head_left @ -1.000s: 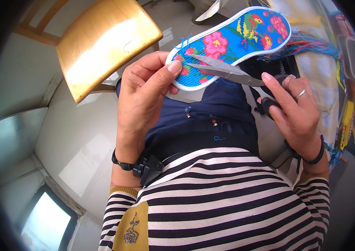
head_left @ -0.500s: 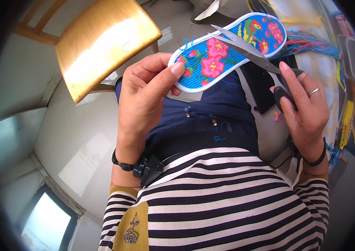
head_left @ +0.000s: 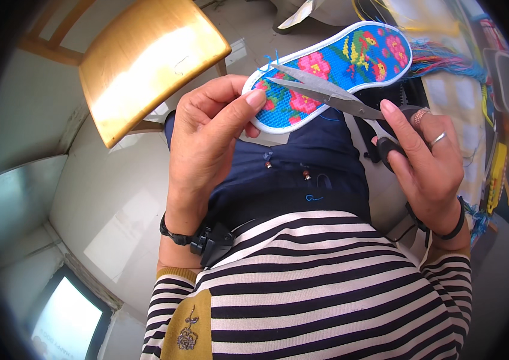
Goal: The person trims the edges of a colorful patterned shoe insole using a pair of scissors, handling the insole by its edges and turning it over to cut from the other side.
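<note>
A blue insole (head_left: 386, 54) with pink flowers, yellow and green stitching and a white border is pinched at its left end by my left hand (head_left: 206, 138), between thumb and fingers. Short blue threads (head_left: 271, 60) stick up from its upper edge. My right hand (head_left: 425, 162) grips steel scissors (head_left: 344, 102) with black handles. Their blades are slightly parted and lie over the left half of the insole, tips near those threads; whether they touch it I cannot tell.
A wooden chair (head_left: 146, 54) stands at upper left. At right, checked cloth (head_left: 458, 108) bears colored threads (head_left: 449, 60), beside yellow items (head_left: 496, 180) and a clear container (head_left: 503, 78). My lap in navy trousers (head_left: 278, 180) is below the insole. A lit screen (head_left: 71, 312) is at lower left.
The scissors rose toward the insole's middle half a second ago and have since moved back down-left toward the threads at its left end. The insole's right end dipped slightly from its first position.
</note>
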Tool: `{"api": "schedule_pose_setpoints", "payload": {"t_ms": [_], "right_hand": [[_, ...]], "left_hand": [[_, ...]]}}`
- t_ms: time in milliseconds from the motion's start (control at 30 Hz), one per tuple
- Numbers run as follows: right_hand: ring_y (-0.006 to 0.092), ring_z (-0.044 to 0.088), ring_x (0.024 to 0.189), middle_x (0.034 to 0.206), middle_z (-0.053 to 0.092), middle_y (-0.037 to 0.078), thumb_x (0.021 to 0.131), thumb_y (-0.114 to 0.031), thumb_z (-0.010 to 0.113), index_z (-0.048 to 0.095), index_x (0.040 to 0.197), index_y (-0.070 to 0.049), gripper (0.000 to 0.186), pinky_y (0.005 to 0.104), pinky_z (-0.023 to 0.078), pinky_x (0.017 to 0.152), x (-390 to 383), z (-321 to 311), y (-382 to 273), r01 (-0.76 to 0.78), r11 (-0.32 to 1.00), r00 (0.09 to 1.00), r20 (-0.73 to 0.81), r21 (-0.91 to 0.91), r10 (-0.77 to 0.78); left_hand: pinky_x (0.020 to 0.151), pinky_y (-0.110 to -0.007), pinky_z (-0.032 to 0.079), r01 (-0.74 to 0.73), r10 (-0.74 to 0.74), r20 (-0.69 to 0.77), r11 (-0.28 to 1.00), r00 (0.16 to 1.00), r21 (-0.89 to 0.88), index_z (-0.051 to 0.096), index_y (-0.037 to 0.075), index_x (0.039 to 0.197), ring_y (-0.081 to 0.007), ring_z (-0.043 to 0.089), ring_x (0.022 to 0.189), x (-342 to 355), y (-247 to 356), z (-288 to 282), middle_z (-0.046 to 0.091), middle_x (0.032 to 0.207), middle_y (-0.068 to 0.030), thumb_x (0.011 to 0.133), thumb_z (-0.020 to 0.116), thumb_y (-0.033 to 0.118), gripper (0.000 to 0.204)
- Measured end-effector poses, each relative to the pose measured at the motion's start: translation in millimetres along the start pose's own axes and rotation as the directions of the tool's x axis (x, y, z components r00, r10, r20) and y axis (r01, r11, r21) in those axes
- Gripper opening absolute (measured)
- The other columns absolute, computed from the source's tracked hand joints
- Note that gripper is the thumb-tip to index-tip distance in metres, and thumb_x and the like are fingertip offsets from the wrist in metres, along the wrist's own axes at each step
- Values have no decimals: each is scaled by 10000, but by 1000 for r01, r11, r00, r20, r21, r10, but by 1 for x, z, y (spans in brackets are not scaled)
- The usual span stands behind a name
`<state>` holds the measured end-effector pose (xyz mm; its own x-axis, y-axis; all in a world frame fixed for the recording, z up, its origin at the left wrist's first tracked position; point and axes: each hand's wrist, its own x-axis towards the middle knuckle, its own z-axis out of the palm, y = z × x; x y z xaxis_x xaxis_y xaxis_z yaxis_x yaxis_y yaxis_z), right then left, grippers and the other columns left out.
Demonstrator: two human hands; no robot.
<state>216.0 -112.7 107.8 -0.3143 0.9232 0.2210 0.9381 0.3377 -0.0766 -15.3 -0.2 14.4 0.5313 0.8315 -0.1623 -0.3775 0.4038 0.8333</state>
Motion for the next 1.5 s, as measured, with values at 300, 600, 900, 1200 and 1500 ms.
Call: {"api": "schedule_pose_setpoints", "payload": {"t_ms": [300, 600, 900, 1200, 1500], "right_hand": [[275, 516, 750, 896, 531, 146, 548, 33, 692, 622, 1153, -1, 609, 366, 408, 636, 0, 0, 2, 24, 999, 1000, -7, -31, -24], [269, 515, 746, 906, 523, 136, 542, 35, 696, 625, 1152, -13, 616, 363, 408, 635, 0, -2, 4, 58, 995, 998, -15, -81, -59], [285, 504, 754, 946, 552, 140, 554, 62, 687, 623, 1172, -52, 631, 363, 438, 673, -1, -3, 5, -51, 998, 998, 24, 39, 50], [284, 508, 763, 945, 553, 144, 552, 59, 692, 623, 1167, -39, 627, 364, 429, 662, 1, -7, 5, -11, 1000, 999, 31, -3, 11], [263, 520, 767, 934, 545, 131, 558, 69, 689, 629, 1150, -22, 601, 358, 414, 646, 4, -10, 6, 34, 999, 999, 25, -23, -34]], "left_hand": [[589, -172, 481, 17, -16, 31, 999, 999, -28, 641, -44, 1008, -73, 597, 658, 1, 0, -1, 665, 830, -82, 848, 638, 106, 219], [583, -166, 471, 30, -28, 47, 999, 998, -26, 646, -43, 1003, -71, 589, 640, 2, 1, -3, 663, 815, -82, 851, 629, 106, 213], [577, -166, 447, 33, -32, 49, 999, 998, -30, 671, -15, 976, -47, 567, 659, 1, 2, -2, 660, 792, -37, 851, 654, 149, 207], [582, -166, 445, 31, -30, 60, 999, 998, -8, 673, -10, 977, -47, 568, 664, 1, 1, -3, 659, 792, -34, 852, 648, 155, 209], [571, -164, 424, 35, -36, 33, 999, 999, 26, 675, -6, 965, -42, 558, 662, 0, 0, -2, 650, 774, -19, 854, 636, 147, 192]]}}
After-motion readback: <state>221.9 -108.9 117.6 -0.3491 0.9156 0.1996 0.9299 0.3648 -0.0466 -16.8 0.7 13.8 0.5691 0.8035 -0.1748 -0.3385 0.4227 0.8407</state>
